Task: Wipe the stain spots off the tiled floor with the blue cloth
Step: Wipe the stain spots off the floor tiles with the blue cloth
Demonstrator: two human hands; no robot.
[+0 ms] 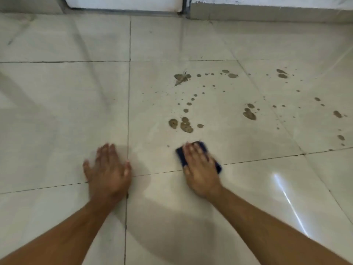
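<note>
The blue cloth (198, 156) lies flat on the tiled floor (66, 111), folded into an oblong; its long axis runs from the upper left to the lower right, the far end pointing toward the stain spots (184, 125) just beyond it. The right hand (200, 167) presses down on the cloth, its fingers (193, 150) straight and close together, laid along the cloth, curled round nothing; dark edges of the cloth show on both sides of the hand. The left hand (108, 169) rests palm-down on the floor well to the left, fingers spread and straight, holding nothing; more brown spots scatter across the tiles to the right; a pale wall base (267, 14) runs along the top.
</note>
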